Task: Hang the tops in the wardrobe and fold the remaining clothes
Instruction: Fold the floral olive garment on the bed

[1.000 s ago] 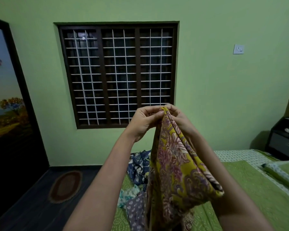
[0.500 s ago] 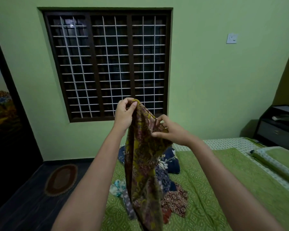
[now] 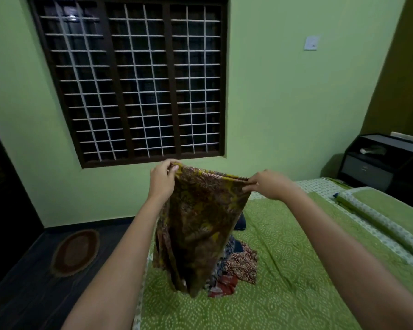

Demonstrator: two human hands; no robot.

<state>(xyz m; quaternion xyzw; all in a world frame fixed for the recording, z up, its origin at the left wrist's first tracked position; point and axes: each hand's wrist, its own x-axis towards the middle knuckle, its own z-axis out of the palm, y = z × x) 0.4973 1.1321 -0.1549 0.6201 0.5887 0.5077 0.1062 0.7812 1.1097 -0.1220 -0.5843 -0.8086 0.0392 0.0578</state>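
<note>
Garment: mustard-yellow and maroon floral printed cotton cloth (image 3: 200, 222), held up in the air over the near side of the bed, top edge stretched out flat, rest hanging loose
Left hand (image 3: 161, 179): fingers pinching the top left corner, curled tight round the hem
Right hand (image 3: 270, 184): thumb and fingers pinching the other corner, arm out wide
Why like that: looks like they're opening it out to see what it is, hang or fold, can't tell yet
Bed: green quilted bedspread with a white dotted pattern (image 3: 284, 270)
Pile: heap of mixed printed clothes, red and navy (image 3: 236, 265), right behind the held cloth, so plenty left to sort imo
Further back: dark wooden window with a white metal grille (image 3: 134, 79), no wardrobe in view
</note>
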